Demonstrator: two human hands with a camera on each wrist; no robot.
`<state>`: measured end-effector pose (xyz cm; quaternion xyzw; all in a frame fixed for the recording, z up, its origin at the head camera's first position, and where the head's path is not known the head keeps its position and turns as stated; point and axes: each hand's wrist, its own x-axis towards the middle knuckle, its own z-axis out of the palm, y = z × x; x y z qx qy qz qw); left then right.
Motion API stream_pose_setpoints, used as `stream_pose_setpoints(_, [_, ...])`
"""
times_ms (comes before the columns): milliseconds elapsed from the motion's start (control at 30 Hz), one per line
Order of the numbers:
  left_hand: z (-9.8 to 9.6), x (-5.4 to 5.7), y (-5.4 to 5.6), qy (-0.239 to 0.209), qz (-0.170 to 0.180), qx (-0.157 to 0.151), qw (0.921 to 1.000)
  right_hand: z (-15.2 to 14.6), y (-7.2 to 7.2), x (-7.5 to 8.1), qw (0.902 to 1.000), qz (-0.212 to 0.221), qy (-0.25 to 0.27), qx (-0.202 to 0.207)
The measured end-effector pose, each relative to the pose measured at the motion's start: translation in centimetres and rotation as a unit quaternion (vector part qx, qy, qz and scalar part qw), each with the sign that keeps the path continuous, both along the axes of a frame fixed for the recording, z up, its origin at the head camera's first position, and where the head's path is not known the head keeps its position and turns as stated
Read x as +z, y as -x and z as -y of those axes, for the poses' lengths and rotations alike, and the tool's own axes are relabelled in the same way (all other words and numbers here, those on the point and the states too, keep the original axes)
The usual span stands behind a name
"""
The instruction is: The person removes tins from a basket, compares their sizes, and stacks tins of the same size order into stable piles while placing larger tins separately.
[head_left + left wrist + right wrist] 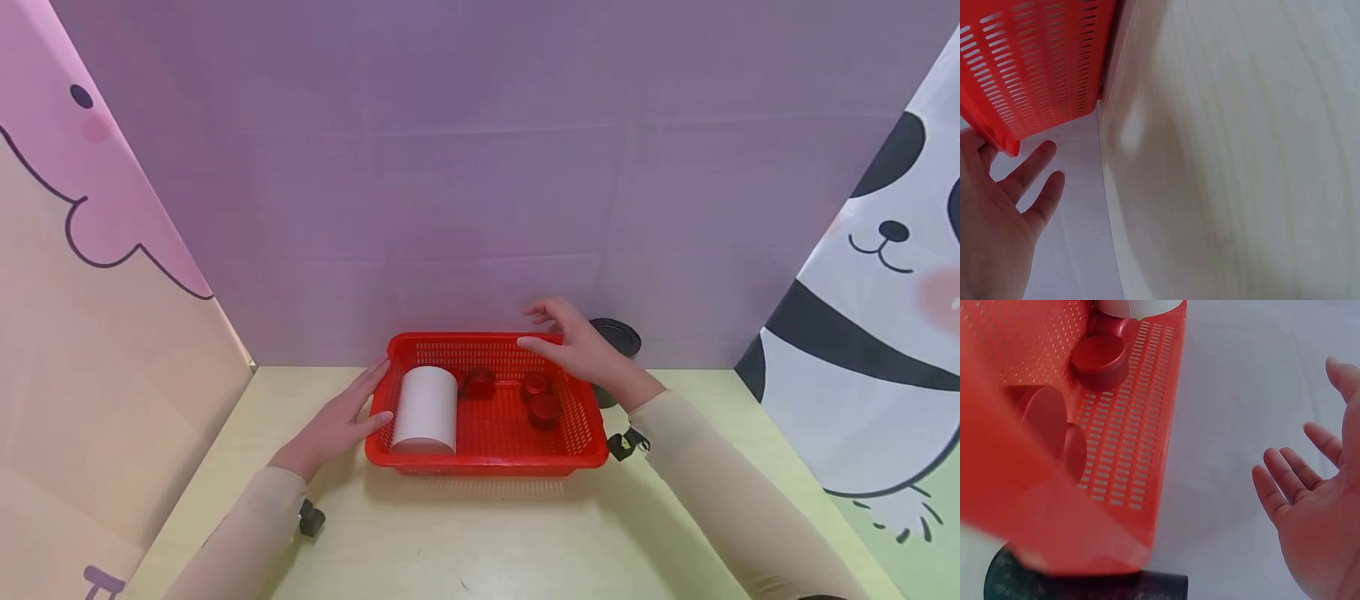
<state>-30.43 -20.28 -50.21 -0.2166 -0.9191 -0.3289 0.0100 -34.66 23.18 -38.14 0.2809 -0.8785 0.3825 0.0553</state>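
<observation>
A red plastic basket (487, 461) with slotted walls stands on the table. My left hand (341, 425) rests on its left rim with the fingers spread; the left wrist view shows the fingers (1036, 164) loosely straight at the rim. Over the back right corner hovers my right hand (573, 342), relaxed and holding nothing, as the right wrist view also shows (1322, 506). Inside the basket, a white cylinder (426, 408) lies at the left. Small round red containers lie further right: one near the middle (478, 383) and two at the right, one of them nearer (544, 411).
Behind the basket's right side, partly hidden by my right forearm, is a black cylindrical container (618, 335). A purple cloth wall (480, 183) rises behind the light wooden table (487, 533). Printed panels flank it, with a panda (892, 333) on the right.
</observation>
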Motion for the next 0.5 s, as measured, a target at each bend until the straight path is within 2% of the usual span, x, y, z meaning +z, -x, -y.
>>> stream_pose_setpoints(500, [0.1, -0.3, 0.2, 0.003, 0.0, 0.004, 1.0, 3.9, 1.9, -0.3, 0.9994, 0.009, -0.02, 0.026])
